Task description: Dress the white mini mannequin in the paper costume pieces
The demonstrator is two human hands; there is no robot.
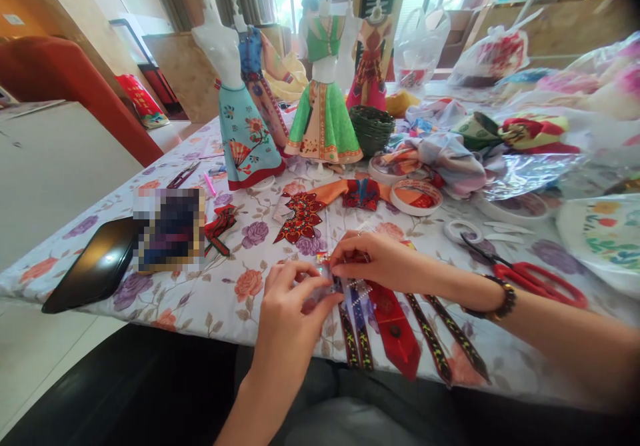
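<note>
Near the table's front edge, my left hand (293, 299) is closed, with thumb and fingers pinching a small clear plastic bag (320, 289). My right hand (373, 259) comes in from the right, and its fingertips meet at the upper edge of the same bag. Silvery beaded strands (359, 291) show below my right fingers; whether they are inside the bag I cannot tell. Beneath the hands lies a red pointed fabric strip (397, 333) with round ornaments. Dark patterned ribbons (434, 339) run down on both sides of it.
Dressed miniature mannequins (324, 116) stand behind the hands, beside a dark woven basket (371, 131). Red-handled scissors (540, 283) and tape rolls (416, 197) lie to the right. A patterned fabric piece (300, 218) is ahead; a black tablet-like object (95, 263) sits at left.
</note>
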